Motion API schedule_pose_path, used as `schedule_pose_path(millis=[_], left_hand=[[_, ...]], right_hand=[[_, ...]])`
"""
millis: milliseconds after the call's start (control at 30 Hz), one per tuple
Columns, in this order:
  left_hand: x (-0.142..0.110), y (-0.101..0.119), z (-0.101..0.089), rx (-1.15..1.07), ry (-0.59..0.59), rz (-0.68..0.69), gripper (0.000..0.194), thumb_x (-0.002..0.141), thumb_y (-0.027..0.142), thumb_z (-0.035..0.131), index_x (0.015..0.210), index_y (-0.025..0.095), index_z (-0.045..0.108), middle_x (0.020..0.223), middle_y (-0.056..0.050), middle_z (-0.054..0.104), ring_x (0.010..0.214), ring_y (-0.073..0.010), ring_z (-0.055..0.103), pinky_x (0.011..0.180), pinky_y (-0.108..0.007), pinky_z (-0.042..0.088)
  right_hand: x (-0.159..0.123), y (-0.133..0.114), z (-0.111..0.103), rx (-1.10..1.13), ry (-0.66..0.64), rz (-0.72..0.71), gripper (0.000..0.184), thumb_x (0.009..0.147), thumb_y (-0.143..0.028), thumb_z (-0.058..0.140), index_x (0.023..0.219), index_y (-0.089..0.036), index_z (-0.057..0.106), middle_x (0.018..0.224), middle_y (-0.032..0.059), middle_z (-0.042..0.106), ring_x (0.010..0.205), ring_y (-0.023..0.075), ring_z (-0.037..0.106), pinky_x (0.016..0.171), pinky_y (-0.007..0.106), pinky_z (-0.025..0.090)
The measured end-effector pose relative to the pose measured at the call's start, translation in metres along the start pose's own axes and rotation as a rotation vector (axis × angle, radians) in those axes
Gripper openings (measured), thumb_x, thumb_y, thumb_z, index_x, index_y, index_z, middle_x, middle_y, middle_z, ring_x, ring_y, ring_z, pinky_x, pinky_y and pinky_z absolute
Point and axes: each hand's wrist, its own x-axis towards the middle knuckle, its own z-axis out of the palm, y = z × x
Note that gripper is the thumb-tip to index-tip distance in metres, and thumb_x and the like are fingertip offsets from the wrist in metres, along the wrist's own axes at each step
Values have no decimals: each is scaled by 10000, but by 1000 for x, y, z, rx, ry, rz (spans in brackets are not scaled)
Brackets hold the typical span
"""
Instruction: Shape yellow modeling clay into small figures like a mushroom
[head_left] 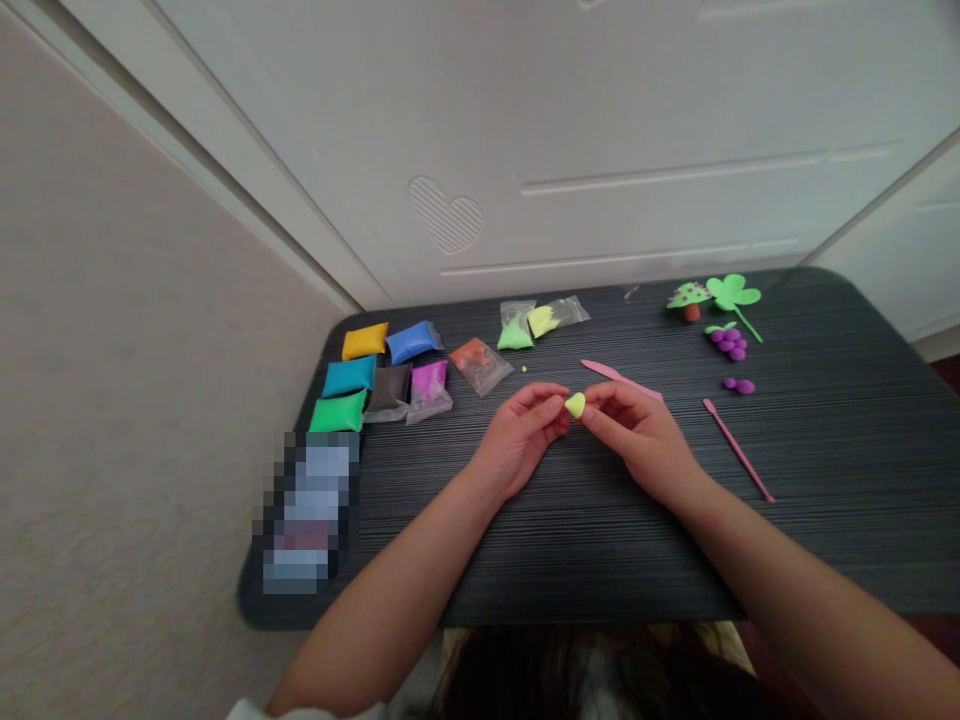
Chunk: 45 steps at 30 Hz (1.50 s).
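Observation:
A small pointed lump of yellow modelling clay sits between my fingertips over the dark table. My left hand pinches it from one side, thumb and fingers closed. On the other side, the thumb and fingers of my right hand are closed on the same lump. Just beyond my right fingers lies a pink clay knife, partly covered by that hand. A tiny yellow crumb of clay rests on the table beyond my left hand.
Several clay packets, such as the blue packet, lie at the left. Opened yellow and orange packets lie farther back. At the right are a clay mushroom, green clover, purple grapes and a pink stick tool.

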Motion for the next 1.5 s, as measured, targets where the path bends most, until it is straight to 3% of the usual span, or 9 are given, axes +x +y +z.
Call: schedule_pose_path(millis=[633, 1500], left_hand=[[1, -1, -2, 162, 49, 190, 78, 648, 187, 751, 720, 196, 724, 742, 24, 644, 681, -84, 537, 712, -248, 411], [0, -5, -5, 295, 33, 300, 119, 716, 193, 702, 822, 244, 723, 845, 15, 632, 782, -98, 550, 788, -252, 412]], right_hand=[[3, 6, 1, 303, -69, 179, 112, 766, -312, 677, 818, -217, 651, 740, -31, 649, 720, 101, 584, 745, 260, 447], [3, 2, 3, 561, -106, 381, 61, 785, -266, 659, 792, -209, 679, 745, -34, 645, 702, 64, 577, 726, 219, 428]])
